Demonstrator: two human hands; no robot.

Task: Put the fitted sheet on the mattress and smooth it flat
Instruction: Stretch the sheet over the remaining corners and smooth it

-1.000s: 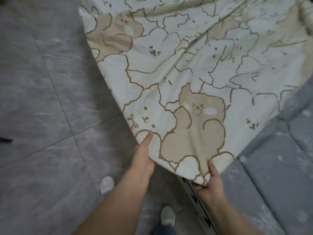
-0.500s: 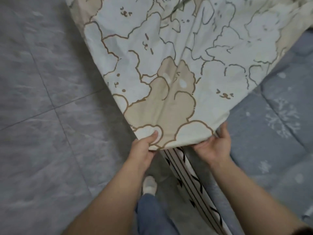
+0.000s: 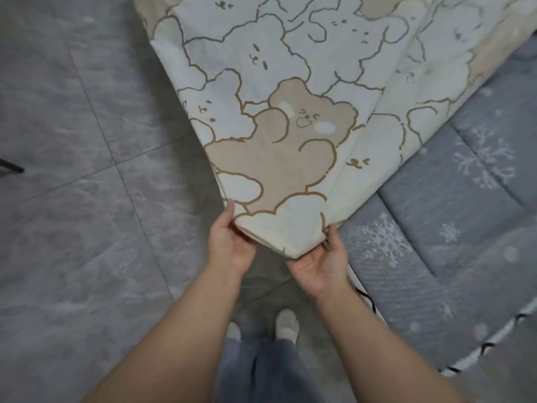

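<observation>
The floor [image 3: 87,213] was of grey marbled tiles and it filled the left half of the frame; at the far left edge a thin dark rod [image 3: 11,167] came into view, and I could not tell what it belonged to. At the lower centre the person's grey trousers and two light slippers [image 3: 286,325] were seen.

The left hand [image 3: 229,242] held the sheet [image 3: 290,112] at its lowest corner, near the centre of the frame, with the thumb on top of the cloth and the other fingers hidden under it. The sheet, cream with brown and white bears, rose from this corner to the upper right and hung in the air above the mattress. The right hand [image 3: 322,263] took the same corner from the other side, palm up, with the fingers curled under the hem and the thumb at its edge.

The mattress [image 3: 436,228], with a grey quilted cover with snowflakes, lay at the right and was still bare at this corner.

The sheet seemed light, soft and limp, so it would probably fold and wrinkle easily. I think the best hold was at the corner seam, where the hem could be hooked under the mattress corner.
</observation>
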